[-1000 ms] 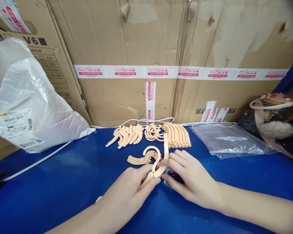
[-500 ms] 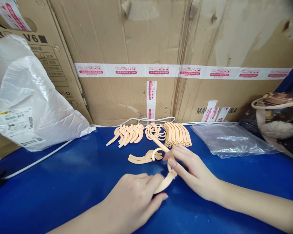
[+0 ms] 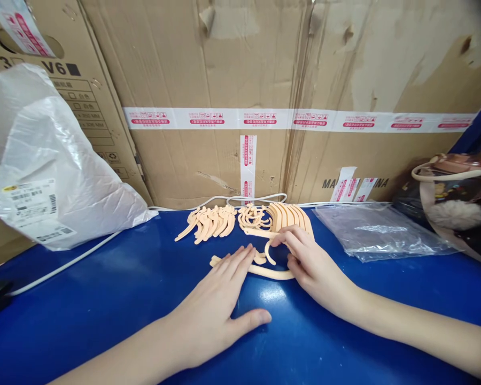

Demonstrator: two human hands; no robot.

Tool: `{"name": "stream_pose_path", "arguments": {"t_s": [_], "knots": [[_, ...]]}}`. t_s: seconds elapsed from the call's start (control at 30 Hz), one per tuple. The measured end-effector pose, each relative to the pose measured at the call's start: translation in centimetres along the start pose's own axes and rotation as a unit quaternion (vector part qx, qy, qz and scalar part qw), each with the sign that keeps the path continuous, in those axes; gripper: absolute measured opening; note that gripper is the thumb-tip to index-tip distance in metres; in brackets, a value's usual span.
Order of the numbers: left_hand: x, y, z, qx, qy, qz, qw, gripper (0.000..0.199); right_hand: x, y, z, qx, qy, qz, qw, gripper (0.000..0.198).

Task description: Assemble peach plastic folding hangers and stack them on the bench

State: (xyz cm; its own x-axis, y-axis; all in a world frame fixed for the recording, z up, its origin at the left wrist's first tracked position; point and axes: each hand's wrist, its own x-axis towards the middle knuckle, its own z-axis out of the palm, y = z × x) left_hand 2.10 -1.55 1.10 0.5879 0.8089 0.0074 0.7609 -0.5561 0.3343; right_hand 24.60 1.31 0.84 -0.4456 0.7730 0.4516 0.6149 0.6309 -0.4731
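Note:
My left hand (image 3: 220, 294) lies flat with its fingers stretched and the thumb apart, over beige hanger pieces (image 3: 215, 261) on the blue table. Its fingers hide most of these pieces. My right hand (image 3: 312, 262) is closed on a beige plastic folding hanger (image 3: 270, 272), with one curved arm reaching left to my left fingertips. The hanger's small hook (image 3: 270, 253) and a straight-looking arm (image 3: 258, 233) show left of my right fingers. Its joint is hidden behind them.
Behind the hands lie a pile of curved arms (image 3: 212, 222), a heap of hooks (image 3: 253, 218) and a neat row of arms (image 3: 288, 215). A clear plastic bag (image 3: 385, 230) is right, a white parcel bag (image 3: 64, 176) left. Cardboard boxes (image 3: 208, 160) stand at the back.
My left hand has let go of the hanger's arm, opened flat and moved up over the loose pieces. My right hand has turned the hanger, its lower arm now lying sideways.

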Motion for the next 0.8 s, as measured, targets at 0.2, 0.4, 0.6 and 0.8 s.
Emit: {"name": "stream_pose_path", "arguments": {"t_s": [0.2, 0.4, 0.6, 0.8], "knots": [[-2.0, -0.9, -1.3, 0.036, -0.014, -0.009, 0.999, 0.073, -0.8, 0.2, -1.6, -0.082, -0.075, -0.019, 0.994, 0.037], [-2.8, -1.0, -0.5, 0.184, 0.051, -0.077, 0.979, 0.047, -1.9, 1.0, -2.7, -0.089, -0.113, -0.053, 0.988, 0.03], [-1.5, 0.2, -1.1, 0.297, 0.011, -0.099, 0.95, 0.067, -1.4, -0.6, -2.4, -0.153, -0.081, -0.096, 0.98, 0.027], [-1.0, 1.2, -1.6, 0.361, 0.064, -0.09, 0.926, 0.06, -0.7, -2.8, -0.7, -0.178, -0.106, -0.113, 0.972, 0.019]]}}
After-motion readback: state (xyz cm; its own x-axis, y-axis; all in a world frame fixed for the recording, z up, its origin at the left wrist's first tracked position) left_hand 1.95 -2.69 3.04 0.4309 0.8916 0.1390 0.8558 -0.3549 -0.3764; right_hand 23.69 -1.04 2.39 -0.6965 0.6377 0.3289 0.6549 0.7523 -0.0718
